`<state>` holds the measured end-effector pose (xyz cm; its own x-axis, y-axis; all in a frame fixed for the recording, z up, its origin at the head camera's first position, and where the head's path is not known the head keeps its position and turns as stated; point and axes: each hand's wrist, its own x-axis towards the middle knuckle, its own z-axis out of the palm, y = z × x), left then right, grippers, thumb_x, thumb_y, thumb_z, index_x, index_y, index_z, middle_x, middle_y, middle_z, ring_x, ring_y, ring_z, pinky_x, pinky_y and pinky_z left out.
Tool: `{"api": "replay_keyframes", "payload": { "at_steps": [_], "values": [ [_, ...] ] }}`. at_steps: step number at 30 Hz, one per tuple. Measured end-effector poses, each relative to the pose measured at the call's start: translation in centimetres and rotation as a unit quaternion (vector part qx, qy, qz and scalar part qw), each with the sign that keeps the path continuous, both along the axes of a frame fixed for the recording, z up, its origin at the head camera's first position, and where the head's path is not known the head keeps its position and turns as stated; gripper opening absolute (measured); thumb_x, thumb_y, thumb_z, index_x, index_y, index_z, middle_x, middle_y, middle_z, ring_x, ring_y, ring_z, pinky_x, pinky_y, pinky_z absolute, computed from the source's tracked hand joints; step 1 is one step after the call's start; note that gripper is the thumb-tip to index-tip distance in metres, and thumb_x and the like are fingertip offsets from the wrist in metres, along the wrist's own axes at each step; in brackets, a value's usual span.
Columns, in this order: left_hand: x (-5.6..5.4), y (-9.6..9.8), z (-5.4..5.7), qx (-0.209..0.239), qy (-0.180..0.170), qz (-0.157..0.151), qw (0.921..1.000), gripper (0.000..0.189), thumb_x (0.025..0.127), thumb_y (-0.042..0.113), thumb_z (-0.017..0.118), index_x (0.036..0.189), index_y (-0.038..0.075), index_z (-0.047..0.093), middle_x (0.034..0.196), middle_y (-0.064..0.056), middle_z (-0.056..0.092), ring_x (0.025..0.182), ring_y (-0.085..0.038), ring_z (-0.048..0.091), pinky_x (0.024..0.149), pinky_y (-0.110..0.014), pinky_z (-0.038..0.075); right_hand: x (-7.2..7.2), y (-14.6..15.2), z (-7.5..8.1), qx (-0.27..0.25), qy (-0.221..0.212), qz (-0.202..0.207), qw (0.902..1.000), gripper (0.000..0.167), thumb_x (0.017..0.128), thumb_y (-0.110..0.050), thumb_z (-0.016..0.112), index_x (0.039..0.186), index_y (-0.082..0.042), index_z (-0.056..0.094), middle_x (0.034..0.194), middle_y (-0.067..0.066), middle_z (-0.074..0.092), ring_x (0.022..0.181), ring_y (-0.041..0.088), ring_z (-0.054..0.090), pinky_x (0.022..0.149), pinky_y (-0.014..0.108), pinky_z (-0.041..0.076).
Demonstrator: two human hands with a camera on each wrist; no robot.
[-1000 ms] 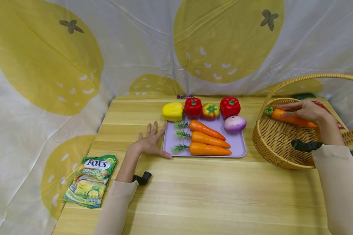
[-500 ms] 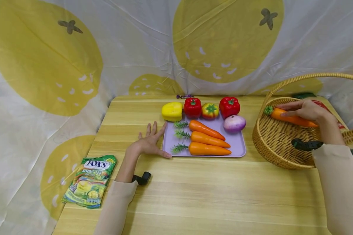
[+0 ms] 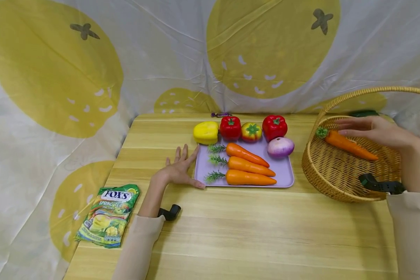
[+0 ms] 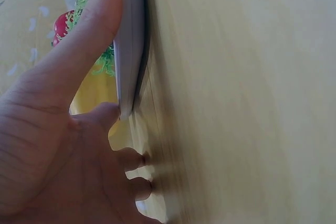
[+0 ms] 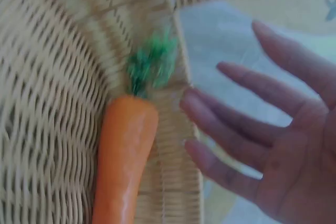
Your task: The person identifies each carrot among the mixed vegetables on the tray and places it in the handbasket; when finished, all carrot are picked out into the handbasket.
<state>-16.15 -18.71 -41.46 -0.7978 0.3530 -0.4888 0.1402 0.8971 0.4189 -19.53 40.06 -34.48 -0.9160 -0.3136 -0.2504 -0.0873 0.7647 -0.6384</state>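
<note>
An orange carrot with a green top [image 3: 350, 145] lies in the wicker basket [image 3: 311, 171] at the right. My right hand [image 3: 381, 132] hovers over the basket's far side, fingers extended; the right wrist view shows a gap between the fingers and the carrot [image 5: 123, 156]. My left hand [image 3: 178, 171] rests spread at the left edge of the lilac tray [image 3: 203, 177], thumb and a finger touching its rim. Three more carrots [image 3: 250, 177] lie on that tray, leaves to the left. Behind them sit a yellow pepper [image 3: 205, 133], two red peppers [image 3: 230, 128], a small red-yellow fruit [image 3: 251, 132] and a purple onion [image 3: 280, 147].
A green candy bag [image 3: 108, 216] lies at the table's left edge. The basket's tall arched handle [image 3: 371, 90] rises above its rim. A patterned cloth [image 3: 182, 50] hangs behind the wooden table [image 3: 266, 233]. A small purple item [image 3: 221, 114] lies at the back edge.
My right hand has let go of the carrot and moved off to the right. The carrot now rests in the basket. My left hand stays at the tray.
</note>
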Motion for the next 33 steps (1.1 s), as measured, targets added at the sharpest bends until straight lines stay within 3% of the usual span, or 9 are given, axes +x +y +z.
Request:
{"api": "replay_keyframes", "payload": {
  "at_steps": [2,7,14,16,22,29,33],
  "values": [
    [0.0,-0.1,-0.1,0.001,0.001,0.0,1.0,0.139,0.073,0.067,0.084,0.166,0.031,-0.012,0.169,-0.02,-0.029,0.156,-0.044,-0.029,0.117,-0.081,-0.009,0.8,-1.0,0.4,-0.022,0.02,0.014,0.9994,0.044,0.108,-0.025,0.055,0.15,-0.013,0.055,0.138,-0.024,0.063,0.112,-0.024,0.052,0.085,0.003,0.043],
    [0.0,-0.1,-0.1,0.001,0.002,0.001,1.0,0.139,0.073,0.067,0.084,0.166,0.031,-0.013,0.169,-0.02,-0.029,0.156,-0.044,-0.029,0.117,-0.081,-0.009,2.4,-4.2,1.5,-0.056,0.028,0.019,0.9979,0.041,0.106,-0.021,0.059,0.146,-0.013,0.058,0.132,-0.02,0.068,0.113,-0.013,0.061,0.087,0.004,0.047],
    [0.1,-0.1,0.1,-0.002,0.006,0.001,1.0,0.139,0.074,0.065,0.085,0.166,0.031,-0.013,0.169,-0.02,-0.029,0.156,-0.043,-0.029,0.117,-0.081,-0.009,3.6,-7.0,2.5,-0.005,0.031,-0.03,0.999,0.043,0.103,-0.04,0.064,0.14,-0.019,0.064,0.117,-0.029,0.07,0.101,-0.015,0.062,0.078,0.011,0.052],
    [0.1,-0.1,0.1,-0.003,0.006,0.001,1.0,0.139,0.073,0.065,0.085,0.166,0.03,-0.012,0.169,-0.02,-0.029,0.156,-0.043,-0.029,0.117,-0.081,-0.009,3.9,-7.3,2.5,0.008,0.029,-0.036,0.9989,0.044,0.102,-0.043,0.064,0.139,-0.02,0.066,0.117,-0.025,0.072,0.099,-0.015,0.062,0.078,0.013,0.052],
    [0.1,-0.1,0.2,-0.007,0.007,0.0,1.0,0.138,0.074,0.065,0.085,0.166,0.031,-0.012,0.169,-0.02,-0.028,0.156,-0.043,-0.029,0.118,-0.08,-0.009,4.4,-8.9,2.4,-0.023,0.032,0.018,0.9991,0.036,0.104,-0.031,0.063,0.138,-0.018,0.067,0.132,0.002,0.072,0.106,-0.008,0.065,0.084,0.013,0.052],
    [0.1,-0.1,0.1,-0.003,0.006,0.0,1.0,0.137,0.075,0.064,0.085,0.166,0.031,-0.013,0.169,-0.019,-0.03,0.156,-0.042,-0.029,0.118,-0.079,-0.01,3.8,-12.2,2.2,-0.06,0.027,0.057,0.9962,0.034,0.104,-0.029,0.064,0.137,-0.023,0.067,0.137,0.003,0.07,0.112,-0.005,0.065,0.089,0.012,0.051],
    [0.0,0.0,0.1,-0.002,0.005,0.001,1.0,0.137,0.075,0.064,0.085,0.166,0.032,-0.013,0.169,-0.019,-0.03,0.156,-0.042,-0.03,0.119,-0.078,-0.01,3.3,-14.3,1.9,-0.091,0.017,0.077,0.9927,0.034,0.103,-0.025,0.066,0.136,-0.019,0.068,0.133,0.005,0.072,0.11,0.006,0.071,0.089,0.017,0.054]
  ]
}}
